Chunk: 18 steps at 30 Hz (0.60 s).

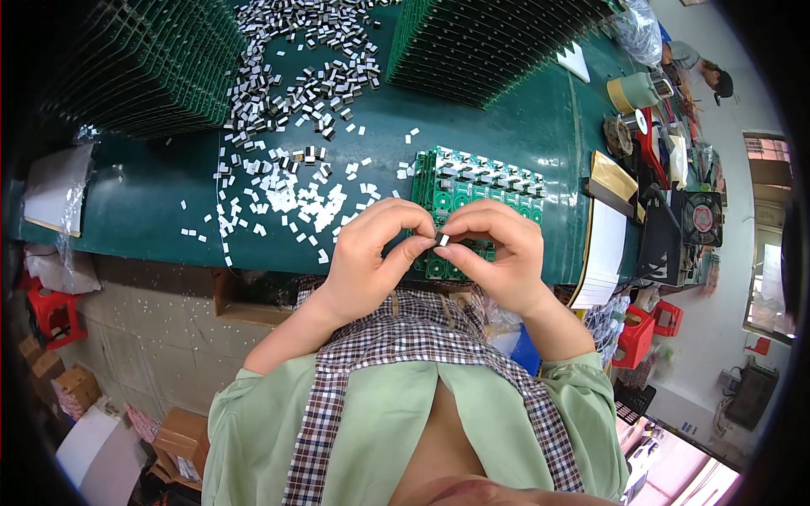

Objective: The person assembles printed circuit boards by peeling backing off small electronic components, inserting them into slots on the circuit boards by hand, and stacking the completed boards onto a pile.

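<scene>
My left hand (368, 257) and my right hand (506, 255) meet over the near edge of the bench. Between their pinched fingertips is a small black-and-white electronic component (442, 239); both hands grip it. Right beneath my fingers lies a panel of green circuit boards (485, 181), with rows of parts fitted along its far side. My hands hide part of this panel. To the left, small white rectangular pieces (308, 202) are scattered in a loose heap. Beyond them spreads a large pile of similar black-and-white components (312, 67).
Tall stacks of green circuit boards stand at the back left (160, 67) and back centre (489, 42). A green-and-beige cup (633, 91), a small black fan (703, 218) and paper sheets (601, 253) are on the right. Red stools (52, 312) and cardboard boxes (181, 438) sit below. Another person (696, 72) is at the far right.
</scene>
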Tool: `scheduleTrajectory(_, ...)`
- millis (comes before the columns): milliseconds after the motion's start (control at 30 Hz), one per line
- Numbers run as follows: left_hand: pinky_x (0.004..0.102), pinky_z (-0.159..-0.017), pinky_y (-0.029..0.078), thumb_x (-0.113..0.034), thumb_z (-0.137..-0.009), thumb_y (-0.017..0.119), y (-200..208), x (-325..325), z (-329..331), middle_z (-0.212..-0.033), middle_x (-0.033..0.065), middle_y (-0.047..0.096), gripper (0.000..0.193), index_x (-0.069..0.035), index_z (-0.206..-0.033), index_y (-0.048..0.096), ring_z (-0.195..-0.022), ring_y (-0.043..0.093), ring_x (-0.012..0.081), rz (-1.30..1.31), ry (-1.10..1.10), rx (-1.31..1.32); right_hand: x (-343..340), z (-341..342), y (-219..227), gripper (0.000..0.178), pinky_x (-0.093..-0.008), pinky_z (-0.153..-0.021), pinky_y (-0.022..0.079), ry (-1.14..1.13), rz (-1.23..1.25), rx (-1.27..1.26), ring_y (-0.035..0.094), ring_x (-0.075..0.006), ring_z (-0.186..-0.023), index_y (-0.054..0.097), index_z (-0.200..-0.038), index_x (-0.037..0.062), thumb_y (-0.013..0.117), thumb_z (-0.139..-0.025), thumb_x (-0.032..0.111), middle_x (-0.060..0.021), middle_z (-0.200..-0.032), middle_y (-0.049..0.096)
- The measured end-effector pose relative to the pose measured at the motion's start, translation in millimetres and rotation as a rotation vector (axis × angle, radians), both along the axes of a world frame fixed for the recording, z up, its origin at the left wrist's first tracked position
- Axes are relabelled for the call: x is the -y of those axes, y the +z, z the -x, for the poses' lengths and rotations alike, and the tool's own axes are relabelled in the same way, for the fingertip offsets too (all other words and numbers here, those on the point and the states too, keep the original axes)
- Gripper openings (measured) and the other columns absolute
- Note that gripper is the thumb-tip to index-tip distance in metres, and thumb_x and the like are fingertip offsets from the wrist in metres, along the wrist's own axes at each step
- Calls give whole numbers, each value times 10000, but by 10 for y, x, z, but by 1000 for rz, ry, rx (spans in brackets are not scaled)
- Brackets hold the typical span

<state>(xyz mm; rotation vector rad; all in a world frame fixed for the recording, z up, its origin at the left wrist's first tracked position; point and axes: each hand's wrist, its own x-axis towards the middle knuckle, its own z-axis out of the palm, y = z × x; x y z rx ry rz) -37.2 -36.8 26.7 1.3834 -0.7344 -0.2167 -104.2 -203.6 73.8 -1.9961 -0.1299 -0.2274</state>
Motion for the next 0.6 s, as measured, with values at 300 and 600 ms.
scheduleTrajectory(300, 332, -704, 478, 31, -747, 648, 14, 5, 46, -840, 106, 614, 130, -3, -852, 578, -790, 600, 253, 19, -103, 64, 64, -2, 10, 186, -269, -632, 543, 74, 39, 27, 651, -181, -725, 639, -853, 3, 723, -690, -27, -97, -844, 629)
scheduleTrajectory(600, 270, -628, 512, 47, -707, 708, -28, 77, 90, -790, 129, 670, 155, 31, -857, 672, -708, 654, 202, 22, 108, 98, 25, 75, -19, 208, -266, -554, 525, -60, 407, 348, 648, -198, -676, 670, -844, 19, 753, -656, -15, -103, -805, 656)
